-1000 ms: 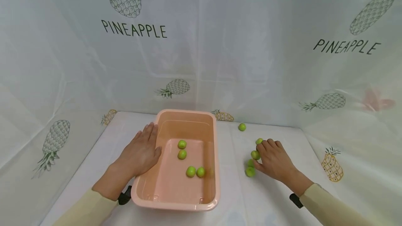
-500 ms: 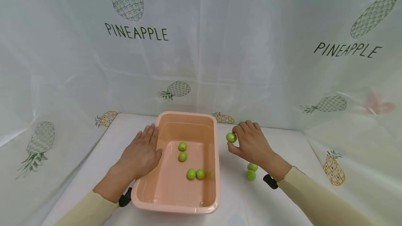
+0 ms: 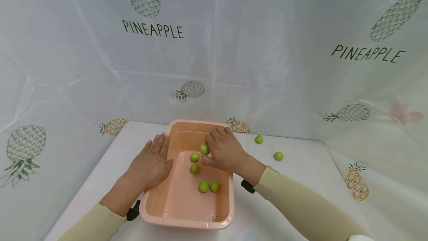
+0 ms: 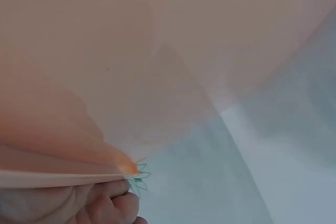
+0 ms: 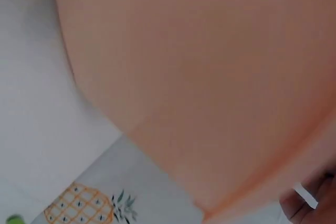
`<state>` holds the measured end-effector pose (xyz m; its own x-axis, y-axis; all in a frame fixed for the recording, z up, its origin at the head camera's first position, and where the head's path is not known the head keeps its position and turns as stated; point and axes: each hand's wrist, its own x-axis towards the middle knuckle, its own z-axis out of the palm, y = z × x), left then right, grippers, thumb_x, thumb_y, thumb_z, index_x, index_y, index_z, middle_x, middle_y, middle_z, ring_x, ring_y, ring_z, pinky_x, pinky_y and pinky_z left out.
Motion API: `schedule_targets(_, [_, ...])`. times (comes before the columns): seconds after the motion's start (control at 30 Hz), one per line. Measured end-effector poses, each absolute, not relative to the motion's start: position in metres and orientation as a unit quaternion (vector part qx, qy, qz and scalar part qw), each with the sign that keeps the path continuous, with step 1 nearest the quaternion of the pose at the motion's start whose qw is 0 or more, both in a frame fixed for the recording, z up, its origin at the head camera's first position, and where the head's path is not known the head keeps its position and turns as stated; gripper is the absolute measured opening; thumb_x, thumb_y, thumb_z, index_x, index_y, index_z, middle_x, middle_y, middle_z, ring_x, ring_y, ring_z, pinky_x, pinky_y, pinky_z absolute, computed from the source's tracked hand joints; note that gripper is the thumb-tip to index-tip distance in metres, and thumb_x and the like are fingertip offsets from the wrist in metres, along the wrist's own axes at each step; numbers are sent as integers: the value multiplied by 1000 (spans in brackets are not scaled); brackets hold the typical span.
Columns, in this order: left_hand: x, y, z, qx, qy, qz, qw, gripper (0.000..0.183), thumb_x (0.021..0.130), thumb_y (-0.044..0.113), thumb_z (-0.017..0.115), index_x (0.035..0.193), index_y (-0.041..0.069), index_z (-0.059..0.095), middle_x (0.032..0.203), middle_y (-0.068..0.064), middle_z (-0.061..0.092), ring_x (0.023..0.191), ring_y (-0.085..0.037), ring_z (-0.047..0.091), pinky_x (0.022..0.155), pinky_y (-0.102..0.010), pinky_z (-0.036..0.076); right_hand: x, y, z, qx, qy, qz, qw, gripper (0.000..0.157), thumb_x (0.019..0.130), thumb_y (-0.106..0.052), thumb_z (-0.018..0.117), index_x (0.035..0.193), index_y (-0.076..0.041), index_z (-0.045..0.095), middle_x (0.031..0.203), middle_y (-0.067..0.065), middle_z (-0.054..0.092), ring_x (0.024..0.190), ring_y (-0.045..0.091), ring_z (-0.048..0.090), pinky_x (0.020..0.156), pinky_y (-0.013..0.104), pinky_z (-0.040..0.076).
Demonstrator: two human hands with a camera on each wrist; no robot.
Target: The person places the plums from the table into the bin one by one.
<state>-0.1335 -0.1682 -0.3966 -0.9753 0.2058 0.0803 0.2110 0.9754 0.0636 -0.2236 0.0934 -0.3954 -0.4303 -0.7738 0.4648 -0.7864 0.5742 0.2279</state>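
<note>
Pinching a green fruit (image 3: 204, 149) (at its fingertips), the right grip (image 3: 223, 151) hangs over the tub (image 3: 184, 223).

The right hand (image 3: 225, 151) hides some rim of the tub (image 3: 187, 224) and, at its fingers (image 3: 214, 134), the held fruit's (image 3: 204, 149) edge; far left of them, the right wrist view crops another fruit (image 5: 14, 219).
</note>
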Motion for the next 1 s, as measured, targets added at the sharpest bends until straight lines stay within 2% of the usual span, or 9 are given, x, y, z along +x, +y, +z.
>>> schedule_targets(0.3, [-129, -168, -400, -102, -993, -46, 33, 73, 106, 29, 53, 160, -14, 29, 167, -33, 28, 156, -48, 29, 127, -61, 28, -208, 69, -414, 465, -848, -123, 221, 46, 93, -63, 61, 88, -18, 59, 84, -3, 55, 83, 19, 48, 72, 34, 36])
schedule_targets(0.7, [-126, -168, -402, -95, -993, -56, 35, 73, 106, 29, 53, 160, -13, 29, 167, -33, 29, 156, -49, 29, 127, -61, 28, -205, 65, -416, 448, -860, -171, 175, 45, 94, -63, 61, 91, -18, 59, 85, -3, 54, 83, 19, 45, 75, 35, 34])
schedule_targets(1.0, [-166, -186, -406, -127, -989, -65, 40, 72, 106, 28, 53, 160, -14, 28, 167, -34, 28, 156, -49, 29, 126, -62, 29, -232, 52, -418, 419, -873, -193, 160, 50, 96, -67, 61, 94, -17, 61, 87, -2, 55, 82, 20, 45, 73, 35, 34])
